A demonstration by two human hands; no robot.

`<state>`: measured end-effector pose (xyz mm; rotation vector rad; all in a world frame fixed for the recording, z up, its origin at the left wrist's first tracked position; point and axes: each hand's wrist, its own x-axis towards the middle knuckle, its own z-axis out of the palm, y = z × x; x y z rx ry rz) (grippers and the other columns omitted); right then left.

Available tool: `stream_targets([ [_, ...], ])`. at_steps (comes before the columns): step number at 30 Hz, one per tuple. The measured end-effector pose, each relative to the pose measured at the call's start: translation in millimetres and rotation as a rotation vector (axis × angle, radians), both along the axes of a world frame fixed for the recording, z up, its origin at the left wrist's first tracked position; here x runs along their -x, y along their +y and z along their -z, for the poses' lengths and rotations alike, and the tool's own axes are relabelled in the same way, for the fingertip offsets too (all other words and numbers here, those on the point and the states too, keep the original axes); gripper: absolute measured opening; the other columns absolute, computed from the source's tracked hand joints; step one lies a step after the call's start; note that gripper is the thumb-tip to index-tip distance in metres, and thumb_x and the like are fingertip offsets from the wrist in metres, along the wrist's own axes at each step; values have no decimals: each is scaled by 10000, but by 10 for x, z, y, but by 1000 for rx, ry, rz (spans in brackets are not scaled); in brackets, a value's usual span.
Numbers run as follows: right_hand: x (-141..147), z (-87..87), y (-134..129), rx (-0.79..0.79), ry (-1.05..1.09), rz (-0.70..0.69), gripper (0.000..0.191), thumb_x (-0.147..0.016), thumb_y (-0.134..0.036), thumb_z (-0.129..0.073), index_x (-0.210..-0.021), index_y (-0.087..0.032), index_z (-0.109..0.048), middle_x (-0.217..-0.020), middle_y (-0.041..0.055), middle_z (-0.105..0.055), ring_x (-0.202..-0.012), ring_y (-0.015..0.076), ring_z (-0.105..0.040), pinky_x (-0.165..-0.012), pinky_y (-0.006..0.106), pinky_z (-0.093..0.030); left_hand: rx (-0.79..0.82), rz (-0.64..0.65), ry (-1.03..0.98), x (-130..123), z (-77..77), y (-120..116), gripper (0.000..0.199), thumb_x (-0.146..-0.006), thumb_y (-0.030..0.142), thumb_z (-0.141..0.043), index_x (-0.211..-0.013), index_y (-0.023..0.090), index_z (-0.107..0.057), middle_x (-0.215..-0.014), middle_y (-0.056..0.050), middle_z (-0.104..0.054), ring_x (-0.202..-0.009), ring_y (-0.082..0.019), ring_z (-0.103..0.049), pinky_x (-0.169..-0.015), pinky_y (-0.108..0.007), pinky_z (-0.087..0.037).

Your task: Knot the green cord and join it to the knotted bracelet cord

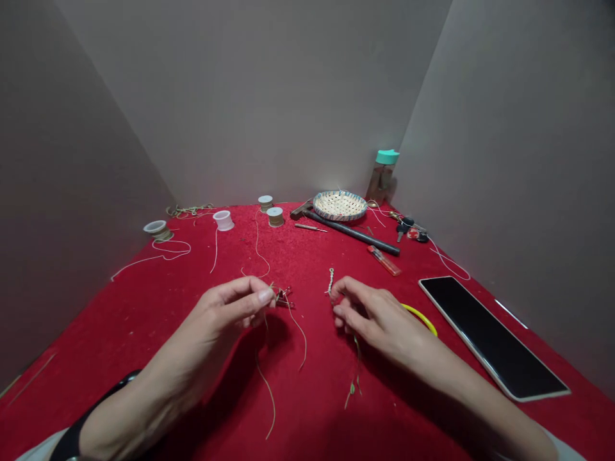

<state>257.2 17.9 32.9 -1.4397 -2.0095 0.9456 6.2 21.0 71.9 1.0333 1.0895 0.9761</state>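
Observation:
My left hand point(235, 304) pinches a thin tan cord point(300, 326) between thumb and forefinger. Its loose ends hang and curve over the red cloth. Just beyond those fingertips lie small dark metal pieces point(287, 299), too fine to make out. My right hand point(365, 310) has its fingers curled together at the lower end of a short pale braided cord point(331, 280), which has a small loop at its top. Below this hand trail thin strands with small green beads point(352, 388). The exact grip is partly hidden by the fingers.
Spools of thread point(223, 221) stand at the back left. A hammer point(355, 235), an awl point(311, 227), a woven basket point(340, 205) and a bottle point(382, 176) are at the back. Rightward lie an orange lighter point(384, 261), keys point(404, 227), a yellow ring point(421, 318) and a phone point(494, 336).

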Motion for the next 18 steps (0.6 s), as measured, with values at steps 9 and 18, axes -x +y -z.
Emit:
stream_targets([
  [9, 30, -110, 55, 107, 565, -92, 150, -1030, -299, -641, -1075, -161, -678, -1006, 38, -726, -912, 200, -704, -858, 398, -573, 63, 132, -29, -149, 86, 1, 239, -842, 340, -848, -715, 177, -726, -685, 16, -592, -684, -158, -466, -676, -279, -388],
  [18, 60, -113, -22, -184, 326, 130, 139, -930, -230, -635, -794, -220, -659, -1079, 54, -628, -1039, 231, -619, -933, 398, -410, 108, 173, -56, -249, 196, -59, 167, -889, 308, -798, -795, 179, -749, -809, -22, -653, -786, -197, -516, -754, -323, -397],
])
